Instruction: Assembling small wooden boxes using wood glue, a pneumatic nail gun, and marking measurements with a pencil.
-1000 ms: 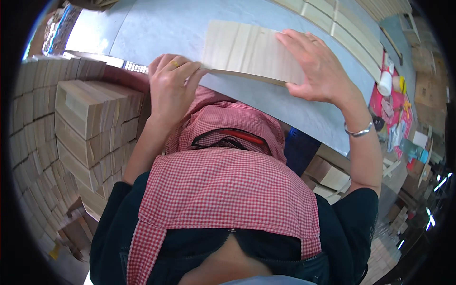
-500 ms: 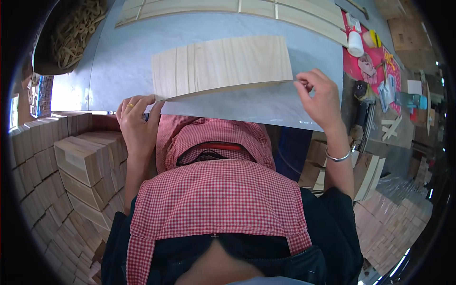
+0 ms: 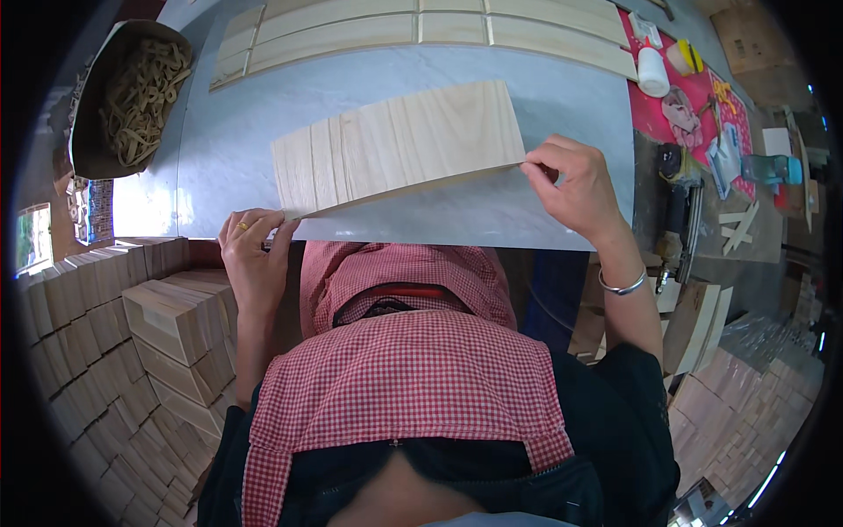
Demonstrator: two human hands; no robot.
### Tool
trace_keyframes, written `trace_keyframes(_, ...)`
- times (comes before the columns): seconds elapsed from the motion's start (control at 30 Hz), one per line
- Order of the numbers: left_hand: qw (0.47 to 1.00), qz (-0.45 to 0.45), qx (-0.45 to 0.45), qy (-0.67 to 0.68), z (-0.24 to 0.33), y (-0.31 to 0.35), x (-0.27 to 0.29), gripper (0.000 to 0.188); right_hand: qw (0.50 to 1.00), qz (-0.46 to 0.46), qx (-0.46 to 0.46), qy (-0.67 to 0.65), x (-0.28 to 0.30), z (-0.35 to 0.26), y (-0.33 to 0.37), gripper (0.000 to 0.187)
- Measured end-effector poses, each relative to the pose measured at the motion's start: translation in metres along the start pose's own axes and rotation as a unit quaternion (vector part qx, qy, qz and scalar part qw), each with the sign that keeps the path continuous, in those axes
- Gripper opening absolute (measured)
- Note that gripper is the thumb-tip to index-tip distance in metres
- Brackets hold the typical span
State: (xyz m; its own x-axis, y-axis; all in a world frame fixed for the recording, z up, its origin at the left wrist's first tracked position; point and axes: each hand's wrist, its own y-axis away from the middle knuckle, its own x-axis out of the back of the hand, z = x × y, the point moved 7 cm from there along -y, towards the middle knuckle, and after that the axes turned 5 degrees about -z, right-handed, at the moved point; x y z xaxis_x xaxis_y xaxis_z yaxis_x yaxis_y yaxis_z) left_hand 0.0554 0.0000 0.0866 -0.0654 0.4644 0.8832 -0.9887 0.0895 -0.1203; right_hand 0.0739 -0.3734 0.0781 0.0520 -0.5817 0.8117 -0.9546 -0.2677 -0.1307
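Note:
A pale rectangular wooden board (image 3: 399, 145) lies at a slant on the grey-blue tabletop (image 3: 228, 114), its right end farther from me. Fine ridges or grain lines run across its left part. My left hand (image 3: 253, 250) pinches the near left corner between thumb and fingers. At the near right corner, the thumb and forefinger of my right hand (image 3: 571, 184) come together on the edge, its other fingers curled. A silver bangle circles my right wrist, and a ring sits on a left finger.
Several joined pale boards (image 3: 448, 31) line the table's far side. A bin of wood strips (image 3: 140, 105) stands far left. Stacked wooden pieces (image 3: 88, 307) rise at my left. A white glue bottle (image 3: 652, 72), a tape roll (image 3: 684, 58) and a pink cloth (image 3: 681, 116) lie at right.
My right hand has come inward from beside the board and closed on its near right corner. The board is tilted slightly more; my left hand keeps its corner. The whole view has shifted slightly.

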Motion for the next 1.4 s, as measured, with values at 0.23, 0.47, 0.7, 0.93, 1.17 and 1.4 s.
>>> trace_keyframes(0.23,0.999,-0.022,0.026,0.027,-0.003,-0.004,0.000,0.014,0.997,-0.035,-0.014,-0.064,-0.003,0.010,-0.003,0.006)
trace_keyframes(0.47,0.982,-0.127,0.082,-0.116,-0.007,-0.012,0.008,0.036,0.993,0.095,-0.064,-0.019,0.026,0.033,0.024,0.028)
trace_keyframes(0.7,0.968,-0.030,-0.238,-0.079,0.098,-0.053,0.004,0.043,0.869,0.171,-0.336,0.321,0.117,0.194,0.168,0.055)
trace_keyframes(0.93,0.943,-0.025,-0.329,-0.050,0.146,-0.088,-0.077,0.059,0.852,0.096,-0.411,0.311,0.121,0.217,0.155,0.051)
trace_keyframes(1.17,0.949,-0.091,-0.299,-0.050,0.138,-0.097,-0.102,0.063,0.868,0.077,-0.486,0.062,0.139,0.169,0.148,0.035)
trace_keyframes(1.4,0.953,-0.062,-0.292,-0.042,0.139,-0.098,-0.104,0.062,0.941,0.029,-0.335,-0.038,0.113,0.008,0.086,0.025)
